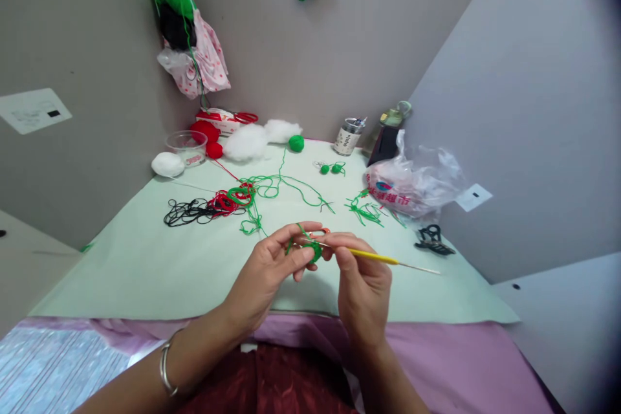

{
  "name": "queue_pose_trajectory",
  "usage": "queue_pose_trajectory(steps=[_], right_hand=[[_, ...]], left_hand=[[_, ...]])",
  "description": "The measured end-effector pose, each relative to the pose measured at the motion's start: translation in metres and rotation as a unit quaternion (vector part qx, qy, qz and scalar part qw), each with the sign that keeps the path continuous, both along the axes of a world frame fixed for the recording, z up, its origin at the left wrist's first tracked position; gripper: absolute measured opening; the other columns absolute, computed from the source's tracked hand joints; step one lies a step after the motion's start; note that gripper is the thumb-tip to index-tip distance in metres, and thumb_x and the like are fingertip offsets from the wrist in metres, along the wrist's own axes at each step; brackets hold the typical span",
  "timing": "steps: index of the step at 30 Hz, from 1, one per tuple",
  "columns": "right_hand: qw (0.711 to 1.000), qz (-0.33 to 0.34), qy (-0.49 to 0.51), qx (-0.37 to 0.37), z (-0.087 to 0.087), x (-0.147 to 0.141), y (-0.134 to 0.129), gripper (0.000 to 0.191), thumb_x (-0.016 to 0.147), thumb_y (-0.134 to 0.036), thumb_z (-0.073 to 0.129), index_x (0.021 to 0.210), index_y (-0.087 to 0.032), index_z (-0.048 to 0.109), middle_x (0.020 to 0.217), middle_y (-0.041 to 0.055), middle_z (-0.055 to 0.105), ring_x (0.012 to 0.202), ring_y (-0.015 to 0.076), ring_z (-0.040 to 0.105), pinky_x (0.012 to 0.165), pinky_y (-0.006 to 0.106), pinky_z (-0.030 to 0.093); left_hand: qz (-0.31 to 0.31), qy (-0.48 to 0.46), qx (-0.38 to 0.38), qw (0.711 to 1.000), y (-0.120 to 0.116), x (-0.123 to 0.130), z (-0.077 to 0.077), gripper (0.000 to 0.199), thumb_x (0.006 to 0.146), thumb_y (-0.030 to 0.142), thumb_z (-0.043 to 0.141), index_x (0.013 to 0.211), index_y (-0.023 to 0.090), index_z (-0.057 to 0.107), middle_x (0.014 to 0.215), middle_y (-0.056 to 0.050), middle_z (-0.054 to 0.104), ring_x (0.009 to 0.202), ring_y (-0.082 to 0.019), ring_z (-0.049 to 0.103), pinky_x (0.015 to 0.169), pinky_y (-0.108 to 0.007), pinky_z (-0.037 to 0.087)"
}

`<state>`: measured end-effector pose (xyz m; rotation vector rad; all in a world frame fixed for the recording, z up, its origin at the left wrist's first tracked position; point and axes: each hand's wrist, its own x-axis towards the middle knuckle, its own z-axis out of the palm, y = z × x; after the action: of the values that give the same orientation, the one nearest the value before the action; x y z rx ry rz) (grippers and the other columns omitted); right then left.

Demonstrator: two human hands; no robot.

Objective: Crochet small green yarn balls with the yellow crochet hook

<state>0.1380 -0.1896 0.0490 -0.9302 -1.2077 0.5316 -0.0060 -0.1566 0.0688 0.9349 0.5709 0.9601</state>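
Note:
Between thumb and fingers my left hand [276, 255] pinches a small green crochet piece [315, 251], with green yarn running over its raised forefinger. My right hand [363, 281] grips a crochet hook [373, 256] by its yellow handle. The hook's metal tip points left and meets the green piece; its other thin metal end sticks out to the right. Something orange [320, 231], perhaps a ring or a scissor handle, shows just behind the fingers. Where exactly the tip enters the stitches is hidden by the fingertips.
Tangled green yarn [279, 187], red yarn [226, 202] and black cord [187, 212] lie beyond my hands. White stuffing [245, 142], a clear tub [187, 147] and a pen can [348, 137] stand at the back. Rightward are a plastic bag [412, 184] and a black claw clip [433, 240].

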Motion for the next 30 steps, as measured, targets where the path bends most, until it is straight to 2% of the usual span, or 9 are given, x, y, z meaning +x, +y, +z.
queue_pose_trajectory(steps=[2,6,11,14,19,22,25,27,30], right_hand=[[0.999,0.016,0.044,-0.014,-0.0008,0.0010,0.0014,0.017,0.101,-0.027,0.062,0.098,-0.026,0.079,0.090,0.0020,0.077,0.075,0.0148,0.065,0.072,0.030,0.055],[0.993,0.045,0.111,-0.023,0.0012,0.0029,0.0037,0.018,0.101,-0.032,0.064,0.092,-0.024,0.077,0.087,0.0020,0.074,0.069,0.0132,0.062,0.068,0.028,0.055],[0.996,0.047,0.067,-0.021,-0.0013,0.0015,0.0020,0.017,0.102,-0.028,0.062,0.095,-0.026,0.077,0.091,0.0017,0.073,0.073,0.0137,0.062,0.071,0.029,0.054],[0.997,0.048,0.054,-0.013,-0.0023,0.0019,0.0005,0.016,0.102,-0.026,0.062,0.095,-0.026,0.077,0.091,0.0011,0.072,0.071,0.0131,0.062,0.072,0.030,0.054],[0.986,0.059,0.153,-0.025,0.0030,0.0075,0.0030,0.018,0.100,-0.031,0.065,0.089,-0.023,0.077,0.080,0.0008,0.070,0.062,0.0109,0.059,0.059,0.025,0.051],[0.982,0.087,0.165,-0.034,0.0045,0.0065,0.0037,0.019,0.099,-0.033,0.066,0.088,-0.023,0.077,0.076,0.0004,0.068,0.060,0.0115,0.058,0.056,0.025,0.050],[0.994,0.064,0.090,-0.025,0.0032,0.0025,0.0018,0.017,0.100,-0.030,0.065,0.093,-0.025,0.079,0.087,0.0026,0.074,0.070,0.0133,0.062,0.064,0.027,0.053],[0.998,0.037,0.049,-0.018,0.0022,0.0010,0.0005,0.016,0.100,-0.028,0.066,0.095,-0.025,0.080,0.089,0.0028,0.075,0.073,0.0137,0.062,0.067,0.028,0.053],[0.995,0.039,0.087,-0.019,0.0027,0.0020,0.0004,0.016,0.101,-0.030,0.065,0.095,-0.026,0.080,0.086,0.0012,0.075,0.069,0.0120,0.061,0.065,0.026,0.053]], left_hand=[[-0.013,-0.005,-0.007,1.000,0.0003,-0.0014,0.0006,0.029,0.088,0.030,0.079,0.117,0.025,0.080,0.092,-0.001,0.068,0.066,-0.009,0.048,0.084,-0.030,0.049],[-0.024,0.000,-0.006,1.000,0.0016,-0.0044,0.0007,0.030,0.087,0.029,0.078,0.117,0.024,0.080,0.102,-0.004,0.069,0.075,-0.012,0.051,0.080,-0.029,0.046],[0.007,0.023,-0.013,1.000,0.0004,-0.0018,0.0020,0.050,0.083,0.034,0.084,0.131,0.025,0.074,0.098,-0.004,0.070,0.078,-0.014,0.053,0.066,-0.026,0.039],[-0.017,0.002,-0.044,0.999,0.0021,-0.0021,0.0032,0.057,0.079,0.030,0.087,0.135,0.026,0.072,0.097,-0.003,0.068,0.072,-0.012,0.049,0.062,-0.024,0.038],[-0.083,-0.061,-0.085,0.991,0.0073,-0.0069,0.0008,0.037,0.081,0.024,0.084,0.118,0.023,0.081,0.091,-0.001,0.062,0.063,-0.006,0.038,0.063,-0.021,0.041],[-0.055,-0.040,-0.051,0.996,0.0053,-0.0056,-0.0015,0.036,0.079,0.023,0.085,0.114,0.024,0.082,0.092,-0.002,0.063,0.069,-0.008,0.047,0.061,-0.020,0.039],[-0.025,-0.001,-0.006,1.000,0.0012,-0.0022,-0.0026,0.039,0.080,0.025,0.086,0.119,0.025,0.080,0.093,-0.002,0.068,0.072,-0.010,0.053,0.057,-0.021,0.037],[-0.024,-0.001,0.016,1.000,-0.0004,-0.0012,-0.0025,0.036,0.084,0.028,0.083,0.120,0.027,0.079,0.094,-0.002,0.070,0.072,-0.011,0.055,0.063,-0.022,0.042],[-0.030,-0.014,0.028,0.999,0.0002,-0.0021,-0.0020,0.027,0.092,0.032,0.076,0.118,0.027,0.079,0.094,-0.001,0.069,0.069,-0.009,0.055,0.078,-0.027,0.048]])
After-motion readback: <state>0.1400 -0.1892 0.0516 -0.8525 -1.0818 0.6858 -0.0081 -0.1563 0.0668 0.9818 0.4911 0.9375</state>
